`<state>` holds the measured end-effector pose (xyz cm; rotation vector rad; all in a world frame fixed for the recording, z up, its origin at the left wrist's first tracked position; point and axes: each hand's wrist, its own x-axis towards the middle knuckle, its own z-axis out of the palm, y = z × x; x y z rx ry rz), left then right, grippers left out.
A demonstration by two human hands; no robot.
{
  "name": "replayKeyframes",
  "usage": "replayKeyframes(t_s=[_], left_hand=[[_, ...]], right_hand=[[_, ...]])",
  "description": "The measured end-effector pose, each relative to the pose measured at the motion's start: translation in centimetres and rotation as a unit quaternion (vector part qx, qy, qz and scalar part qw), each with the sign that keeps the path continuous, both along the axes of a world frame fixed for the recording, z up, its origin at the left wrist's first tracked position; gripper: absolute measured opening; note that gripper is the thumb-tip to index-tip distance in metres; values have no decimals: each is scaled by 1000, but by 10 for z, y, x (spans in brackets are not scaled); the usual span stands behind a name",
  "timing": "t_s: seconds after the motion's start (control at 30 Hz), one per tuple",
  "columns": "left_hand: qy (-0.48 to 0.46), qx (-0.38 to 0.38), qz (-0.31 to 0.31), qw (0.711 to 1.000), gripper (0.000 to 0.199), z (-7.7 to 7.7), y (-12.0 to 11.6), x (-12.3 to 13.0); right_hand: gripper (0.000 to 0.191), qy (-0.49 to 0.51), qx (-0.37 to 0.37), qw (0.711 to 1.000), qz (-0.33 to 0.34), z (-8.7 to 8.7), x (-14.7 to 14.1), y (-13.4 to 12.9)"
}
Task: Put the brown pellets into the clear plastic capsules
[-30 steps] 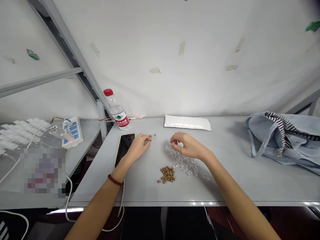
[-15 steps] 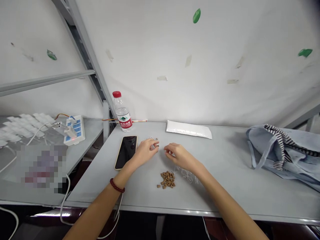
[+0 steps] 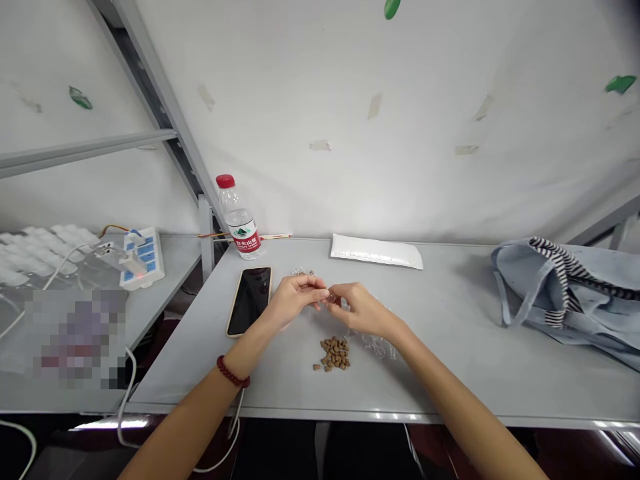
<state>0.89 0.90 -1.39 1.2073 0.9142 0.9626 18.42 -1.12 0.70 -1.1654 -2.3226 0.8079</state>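
Note:
My left hand [image 3: 299, 298] and my right hand [image 3: 361, 308] meet above the table, their fingertips pinched around a small clear piece [image 3: 331, 297]. It looks like transparent plastic, mostly covered by the fingers, and its exact kind does not show. Nearer to me lies a little heap of brown kibble-like pellets [image 3: 335, 353]. Several clear plastic pieces [image 3: 379, 347] are scattered beside my right forearm, partly hidden by it. Behind my left hand is another small group of clear pieces [image 3: 301, 272].
A phone [image 3: 250, 302] lies left of my left hand on the grey table [image 3: 475, 373]. Behind it stands a water bottle [image 3: 241, 223]. A white packet [image 3: 376, 251] rests near the wall, a denim bag [image 3: 570, 300] at the right. A power strip [image 3: 145, 260] is on the left table.
My hands have come together from a small gap, and their fingertips now touch around the clear piece. The view has tilted slightly downward. The pellets lie as before.

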Motion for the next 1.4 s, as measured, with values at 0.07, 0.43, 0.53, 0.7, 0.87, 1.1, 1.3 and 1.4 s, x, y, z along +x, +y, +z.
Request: replayKeyframes(t_s=[0.07, 0.43, 0.53, 0.7, 0.87, 1.1, 1.3, 1.4], left_hand=[[8, 5, -8, 1000, 28, 1, -1, -1], [-21, 15, 27, 999, 26, 8, -14, 10], [3, 36, 27, 999, 25, 14, -13, 0], [202, 26, -227, 952, 21, 21, -15, -14], [287, 11, -315, 904, 16, 13, -18, -12], [309, -23, -321, 895, 18, 14, -17, -21], [393, -88, -400, 824, 30, 12, -22, -17], [389, -71, -365, 843, 33, 11, -20, -17]], right_hand=[[20, -5, -2, 1000, -8, 1, 0, -1], [30, -22, -1, 1000, 11, 15, 13, -7], [33, -69, 16, 997, 6, 12, 22, -3], [30, -156, 44, 984, -76, -1, 42, 12], [27, -189, 63, 976, -84, -9, 45, 16], [29, -224, 54, 970, -80, -7, 41, 12], [35, -234, 55, 968, -78, -4, 40, 10], [37, -228, 52, 969, -82, -2, 40, 9]])
